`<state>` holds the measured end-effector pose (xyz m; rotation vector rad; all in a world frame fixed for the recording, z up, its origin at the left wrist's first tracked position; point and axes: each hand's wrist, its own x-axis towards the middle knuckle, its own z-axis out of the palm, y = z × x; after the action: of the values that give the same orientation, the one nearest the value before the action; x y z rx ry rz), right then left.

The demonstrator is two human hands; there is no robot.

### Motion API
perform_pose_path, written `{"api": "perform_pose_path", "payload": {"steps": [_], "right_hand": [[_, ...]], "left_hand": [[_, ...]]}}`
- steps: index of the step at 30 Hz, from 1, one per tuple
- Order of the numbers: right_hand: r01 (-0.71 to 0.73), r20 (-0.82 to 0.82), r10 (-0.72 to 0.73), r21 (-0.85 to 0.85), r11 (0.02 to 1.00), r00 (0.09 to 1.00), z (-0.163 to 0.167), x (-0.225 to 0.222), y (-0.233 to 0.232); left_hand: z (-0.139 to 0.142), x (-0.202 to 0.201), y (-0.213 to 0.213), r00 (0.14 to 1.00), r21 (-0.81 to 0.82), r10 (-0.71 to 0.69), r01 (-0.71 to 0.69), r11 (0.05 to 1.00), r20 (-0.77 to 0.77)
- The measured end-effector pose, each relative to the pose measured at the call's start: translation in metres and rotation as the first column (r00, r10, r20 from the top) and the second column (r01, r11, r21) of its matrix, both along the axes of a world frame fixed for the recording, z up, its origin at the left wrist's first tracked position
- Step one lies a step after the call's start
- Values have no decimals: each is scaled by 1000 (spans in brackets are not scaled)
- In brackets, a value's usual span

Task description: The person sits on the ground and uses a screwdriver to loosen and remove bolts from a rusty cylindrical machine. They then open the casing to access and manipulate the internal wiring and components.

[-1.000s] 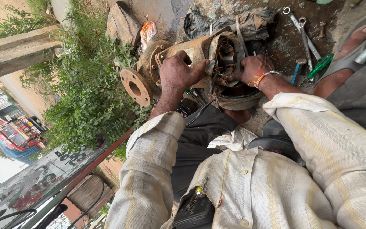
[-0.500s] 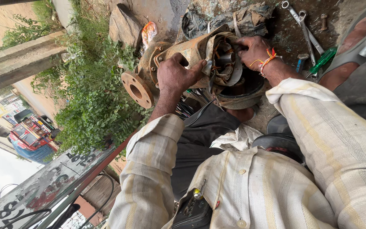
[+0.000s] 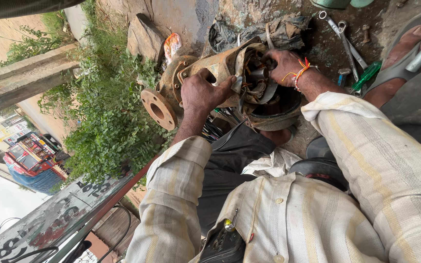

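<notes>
On the rusty motor housing (image 3: 205, 68), left grip (image 3: 201, 92) clamps; right grip (image 3: 282, 65) pinches its windings (image 3: 255, 78)

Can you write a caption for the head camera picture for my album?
Left hand steadies a rusty pump motor while the right hand reaches into its windings, wrenches lying nearby.

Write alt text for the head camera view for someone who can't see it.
Left hand grips a rusty orange motor housing while the right hand reaches into its open end among copper windings. Steel spanners and a green-handled screwdriver lie on dirty ground nearby.
</notes>
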<state>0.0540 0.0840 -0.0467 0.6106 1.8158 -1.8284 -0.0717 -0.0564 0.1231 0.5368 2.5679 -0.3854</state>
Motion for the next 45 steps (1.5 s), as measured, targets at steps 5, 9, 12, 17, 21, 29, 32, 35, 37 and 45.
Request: {"api": "perform_pose_path", "payload": {"steps": [5, 9, 12, 17, 21, 29, 32, 35, 37, 45], "right_hand": [[158, -14, -158, -44, 987, 987, 5, 0, 2], [134, -99, -144, -96, 986, 985, 8, -8, 2], [131, -266, -146, -76, 989, 953, 11, -19, -1], [9, -417, 104, 260, 965, 903, 16, -41, -5], [-133, -280, 214, 281, 950, 936, 21, -47, 2], [-343, -55, 392, 385, 857, 918, 35, -63, -17], [-312, -64, 337, 249, 917, 939, 23, -60, -4], [-216, -120, 224, 76, 973, 967, 18, -52, 12], [-181, -150, 209, 180, 967, 966, 25, -48, 14], [-195, -123, 209, 116, 974, 970, 33, -54, 21]], "left_hand": [[0, 1, 0, 999, -42, 30, -29, 999, 28], [-1, 1, -3, 999, -2, 38, -38, 999, 24], [0, 0, -1, 1000, 29, 9, -9, 1000, 6], [5, 5, 4, 1000, -23, 22, -23, 999, -6], [7, 11, 9, 1000, -69, 14, -15, 997, -11], [5, 6, 9, 997, -134, -45, 53, 990, 59], [4, 5, 7, 995, -112, -79, 86, 990, 64], [6, 6, 3, 992, -90, -100, 106, 990, 73], [7, 6, 1, 983, -27, -151, 155, 988, 107], [2, 7, 1, 990, -32, -121, 123, 992, 77]]}}
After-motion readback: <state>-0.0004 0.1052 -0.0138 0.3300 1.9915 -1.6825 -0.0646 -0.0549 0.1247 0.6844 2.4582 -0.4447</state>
